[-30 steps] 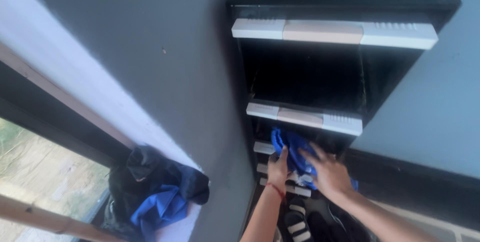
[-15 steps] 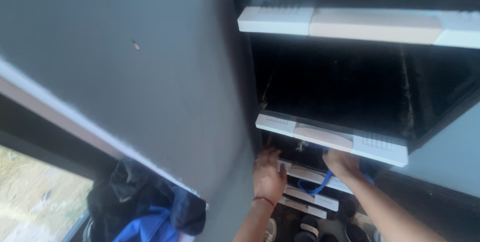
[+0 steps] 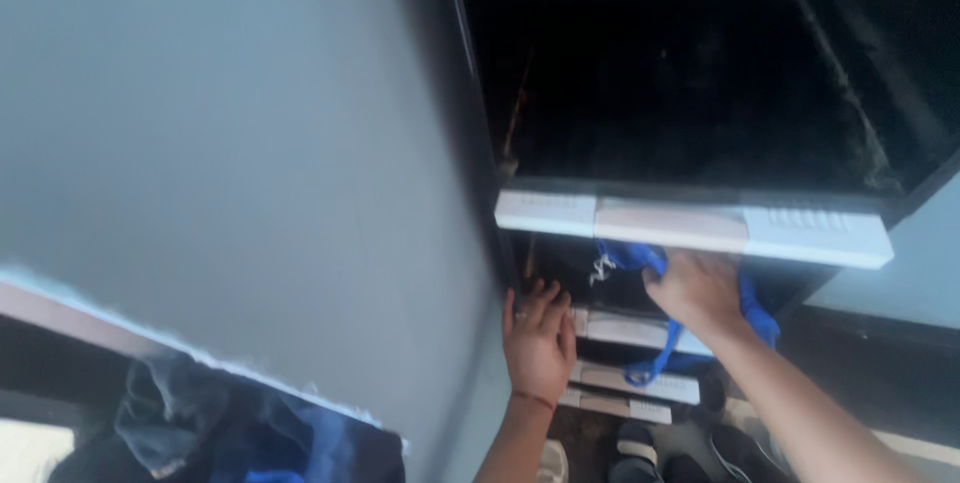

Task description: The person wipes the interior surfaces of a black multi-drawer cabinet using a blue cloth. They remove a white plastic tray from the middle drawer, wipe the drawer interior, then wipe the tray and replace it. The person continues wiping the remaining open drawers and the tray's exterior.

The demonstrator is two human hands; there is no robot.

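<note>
Hands are working at a tall black cabinet with white-fronted shelves, standing in the corner beside a flat grey wall panel. The right hand is reaching in under the upper white shelf front, its fingers curled together and clamped on a bright blue fabric item with dangling straps. That blue piece is sitting in the second compartment down, partly tucked behind the shelf edge, with a loop of strap hanging over the front of the lower white slats. The left hand is lying flat and spread against the cabinet's left front edge, fingers apart, gripping nothing; a thin red thread is circling its wrist.

As far as I can judge, the blue item is mostly inside the compartment already, while the straps hanging outside are yet to be pushed in. The big top compartment is looking dark and I cannot tell what is in it.

Dark shoes with pale stripes are sitting on the floor at the cabinet's foot. At the lower left corner, a heap of dark and blue clothing is lying below the pale ledge. No packages, labels or signs are showing anywhere.
</note>
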